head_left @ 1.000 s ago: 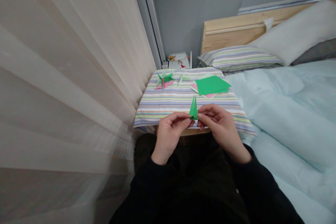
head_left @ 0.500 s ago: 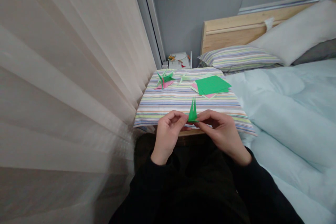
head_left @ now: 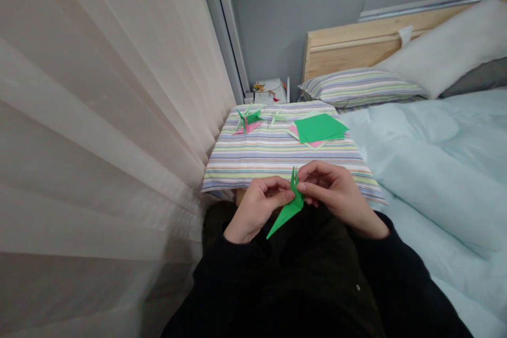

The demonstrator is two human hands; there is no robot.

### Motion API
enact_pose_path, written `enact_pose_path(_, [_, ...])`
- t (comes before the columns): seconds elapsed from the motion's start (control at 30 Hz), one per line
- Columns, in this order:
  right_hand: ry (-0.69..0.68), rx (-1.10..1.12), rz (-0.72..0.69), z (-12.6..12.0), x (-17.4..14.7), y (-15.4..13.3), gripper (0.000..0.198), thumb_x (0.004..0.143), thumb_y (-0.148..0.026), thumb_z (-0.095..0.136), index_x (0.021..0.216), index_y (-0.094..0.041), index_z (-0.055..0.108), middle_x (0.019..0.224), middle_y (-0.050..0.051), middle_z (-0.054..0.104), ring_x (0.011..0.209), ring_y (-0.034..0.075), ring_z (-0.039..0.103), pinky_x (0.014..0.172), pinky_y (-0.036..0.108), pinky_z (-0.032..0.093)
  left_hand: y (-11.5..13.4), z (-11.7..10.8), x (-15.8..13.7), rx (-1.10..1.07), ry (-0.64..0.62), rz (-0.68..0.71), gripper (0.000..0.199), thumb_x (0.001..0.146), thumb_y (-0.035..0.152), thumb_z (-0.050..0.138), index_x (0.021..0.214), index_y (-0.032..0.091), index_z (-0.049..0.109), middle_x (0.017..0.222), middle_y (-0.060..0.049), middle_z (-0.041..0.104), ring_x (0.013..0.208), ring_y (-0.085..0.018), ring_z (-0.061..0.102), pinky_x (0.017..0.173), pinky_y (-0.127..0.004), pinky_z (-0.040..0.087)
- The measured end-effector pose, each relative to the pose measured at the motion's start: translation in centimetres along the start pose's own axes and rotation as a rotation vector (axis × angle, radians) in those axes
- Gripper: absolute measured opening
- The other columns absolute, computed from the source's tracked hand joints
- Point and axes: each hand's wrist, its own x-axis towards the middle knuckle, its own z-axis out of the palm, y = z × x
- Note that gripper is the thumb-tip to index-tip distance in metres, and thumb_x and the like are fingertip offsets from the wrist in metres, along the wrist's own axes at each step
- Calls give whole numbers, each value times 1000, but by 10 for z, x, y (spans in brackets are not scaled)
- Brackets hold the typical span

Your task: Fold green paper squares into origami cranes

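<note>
A green origami crane (head_left: pixel 288 213), partly folded, is held between both hands just over the near edge of the table. Two thin points stick up from it, and a wide pointed flap hangs toward my lap. My left hand (head_left: pixel 259 205) pinches its middle from the left, thumb on the paper. On the other side, my right hand (head_left: pixel 336 193) closes thumb and fingers on the paper near the upright points. Behind my fingers part of the folded paper is hidden.
Folded paper cranes (head_left: pixel 250 120) sit at the table's far left, beside a pale green one (head_left: pixel 277 117). Green paper sheets (head_left: pixel 321 128) lie over pink ones at the far right. A curtain (head_left: pixel 170 90) borders the left; a bed (head_left: pixel 439 153) adjoins the right.
The green paper has come closer to my body and turned, so a long flap now points down-left. My right hand has shifted its hold up to the thin points.
</note>
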Motion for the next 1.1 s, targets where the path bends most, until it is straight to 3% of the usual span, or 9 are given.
enact_pose_path(0.33, [-122, 122, 155, -3, 4, -2, 24, 76, -21, 84, 89, -20, 64, 65, -6, 57, 51, 6, 51, 44, 15, 35, 5, 3, -4, -109, -54, -133, 39, 75, 48, 83, 72, 15, 62, 58, 5, 48, 48, -5, 37, 46, -22, 25])
enact_pose_path(0.53, [-97, 155, 123, -2, 2, -1, 31, 70, -9, 81, 87, -21, 58, 74, -7, 59, 53, 4, 50, 44, 15, 35, 6, 2, -3, -89, -78, -190, 37, 72, 44, 84, 69, 14, 62, 58, 4, 49, 47, -5, 37, 42, -21, 24])
enact_pose_path(0.7, [-83, 129, 155, -3, 0, -1, 23, 73, -13, 76, 84, -20, 57, 74, -5, 61, 49, 4, 44, 41, 16, 31, 6, -1, -4, -85, -105, -251, 32, 73, 40, 83, 74, 17, 62, 58, 6, 45, 45, -5, 34, 39, -19, 21])
enact_pose_path(0.93, [-38, 16, 105, -4, -2, 0, 19, 73, -15, 76, 82, -20, 61, 70, -5, 61, 49, 6, 45, 41, 18, 34, 4, 3, -3, -77, -46, -230, 35, 71, 45, 86, 78, 16, 67, 63, 4, 54, 46, -5, 40, 39, -19, 24])
enact_pose_path(1.1, [-7, -195, 10, -2, -8, -8, 5, 78, -19, 73, 81, -18, 70, 69, -3, 63, 53, 8, 51, 47, 20, 43, 0, 3, 0, -132, -2, -169, 32, 65, 37, 92, 72, 12, 72, 63, 1, 61, 54, -5, 50, 51, -19, 34])
